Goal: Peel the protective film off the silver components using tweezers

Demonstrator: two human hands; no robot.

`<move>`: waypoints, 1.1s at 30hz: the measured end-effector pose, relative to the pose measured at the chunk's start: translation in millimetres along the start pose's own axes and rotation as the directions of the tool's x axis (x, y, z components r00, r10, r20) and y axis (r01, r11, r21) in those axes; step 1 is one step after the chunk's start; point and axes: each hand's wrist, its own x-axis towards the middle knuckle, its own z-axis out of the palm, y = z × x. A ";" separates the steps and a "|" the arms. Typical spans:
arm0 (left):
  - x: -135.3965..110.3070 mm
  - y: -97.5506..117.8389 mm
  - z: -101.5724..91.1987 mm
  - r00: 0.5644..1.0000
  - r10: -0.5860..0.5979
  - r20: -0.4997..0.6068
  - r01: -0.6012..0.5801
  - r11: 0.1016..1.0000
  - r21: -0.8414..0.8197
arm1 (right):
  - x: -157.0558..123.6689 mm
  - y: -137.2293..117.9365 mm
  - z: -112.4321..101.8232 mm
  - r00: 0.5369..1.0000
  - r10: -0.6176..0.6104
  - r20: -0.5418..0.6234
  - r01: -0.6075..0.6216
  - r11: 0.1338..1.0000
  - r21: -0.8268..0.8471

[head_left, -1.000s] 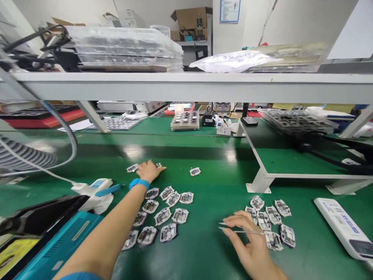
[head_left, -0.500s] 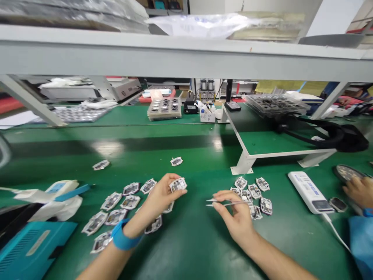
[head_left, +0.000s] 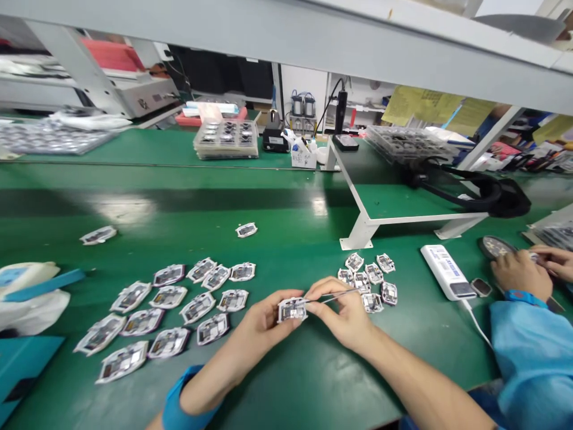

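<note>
The left hand (head_left: 264,319) keeps its grip closed on a module (head_left: 292,309) above the surface (head_left: 331,382). The right hand (head_left: 347,313) has its grip clamped on tweezers (head_left: 333,295), pointing to the module's 2 o'clock edge; contact is unclear. The module seems light and stiff, its inner parts probably fragile; better to hold the rim at 12 and 6 o'clock.

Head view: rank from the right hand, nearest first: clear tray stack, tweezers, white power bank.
1. Tweezers: held in the right hand.
2. White power bank: on the green bench, right of the hand.
3. Clear tray stack: far back, left of the hand.
</note>
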 end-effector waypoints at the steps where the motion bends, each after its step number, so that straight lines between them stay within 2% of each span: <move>1: -0.2 -1.5 -0.2 1.000 -0.003 0.010 0.003 1.000 -0.001 | 0.1 0.1 0.5 1.000 0.002 0.006 -0.002 1.000 -0.001; 15: -1.0 -2.9 -1.1 0.999 0.017 0.048 -0.019 0.999 0.047 | 0.9 -0.6 -2.1 0.998 -0.008 0.054 0.010 1.000 -0.022; 20: -1.6 -3.4 0.5 0.998 -0.004 0.062 0.001 0.999 0.051 | 0.0 4.3 0.2 1.000 -0.006 0.030 0.006 1.000 -0.009; 25: -3.0 -3.9 5.7 0.998 -0.064 0.013 0.064 0.998 -0.029 | -0.3 6.6 0.6 0.999 -0.040 0.018 0.041 0.998 -0.042; 29: -4.9 -1.3 8.7 0.996 -0.071 -0.056 0.070 0.997 -0.019 | -1.0 7.4 0.9 0.996 -0.084 0.012 0.085 0.994 -0.063; 33: -4.2 -3.3 8.7 0.992 -0.050 -0.115 0.047 0.999 -0.028 | -1.3 6.5 1.1 1.000 -0.013 -0.009 0.013 0.999 -0.036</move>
